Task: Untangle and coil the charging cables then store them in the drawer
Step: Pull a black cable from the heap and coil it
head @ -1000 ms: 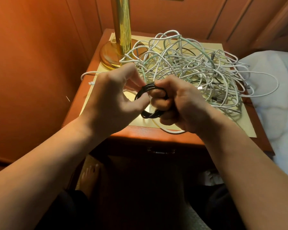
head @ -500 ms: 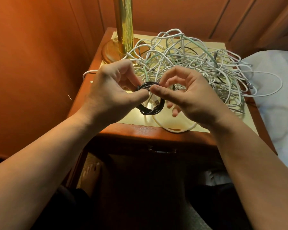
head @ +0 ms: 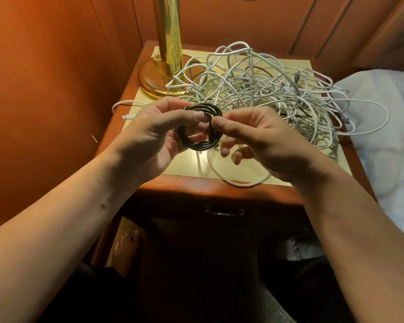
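A big heap of tangled white cables sprawls over the wooden nightstand, beside a brass lamp base. Above the front edge, a small black cable coil, several tidy loops, is held up: the left hand pinches its top, the right hand pinches its right side. The drawer below is closed. No readable writing

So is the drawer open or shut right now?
Shut. The drawer front sits flush under the nightstand top, handle facing out. Both hands hold the black coil above it.
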`<state>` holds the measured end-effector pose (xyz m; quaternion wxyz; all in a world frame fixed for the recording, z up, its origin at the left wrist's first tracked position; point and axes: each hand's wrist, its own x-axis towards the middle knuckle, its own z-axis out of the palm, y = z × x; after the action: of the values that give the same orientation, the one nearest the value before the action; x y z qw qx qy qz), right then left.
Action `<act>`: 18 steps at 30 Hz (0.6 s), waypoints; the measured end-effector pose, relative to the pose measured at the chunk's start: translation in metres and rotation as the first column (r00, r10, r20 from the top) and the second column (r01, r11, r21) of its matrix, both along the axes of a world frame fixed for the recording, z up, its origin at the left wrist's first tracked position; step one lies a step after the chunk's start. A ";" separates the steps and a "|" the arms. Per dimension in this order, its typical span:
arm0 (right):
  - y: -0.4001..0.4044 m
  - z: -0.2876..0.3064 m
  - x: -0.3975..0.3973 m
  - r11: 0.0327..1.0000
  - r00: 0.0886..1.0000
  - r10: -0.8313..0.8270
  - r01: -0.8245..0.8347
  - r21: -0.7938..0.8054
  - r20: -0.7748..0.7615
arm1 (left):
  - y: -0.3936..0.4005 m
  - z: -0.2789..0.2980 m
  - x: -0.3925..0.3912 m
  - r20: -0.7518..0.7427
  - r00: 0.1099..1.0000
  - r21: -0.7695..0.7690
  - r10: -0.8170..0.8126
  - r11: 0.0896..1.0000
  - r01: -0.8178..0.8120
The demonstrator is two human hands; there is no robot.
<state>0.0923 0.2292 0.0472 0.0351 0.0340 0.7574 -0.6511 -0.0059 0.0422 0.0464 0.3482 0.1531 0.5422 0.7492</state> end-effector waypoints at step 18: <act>0.006 -0.002 -0.005 0.957 0.987 0.159 -0.151 -0.246 0.012 | -0.005 -0.008 0.006 0.219 0.946 0.122 -0.241 0.968 0.219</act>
<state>0.0872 0.2355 0.0447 0.1021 -0.0196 0.6711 -0.7340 0.0003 0.0376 0.0386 0.4864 0.1433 0.4396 0.7414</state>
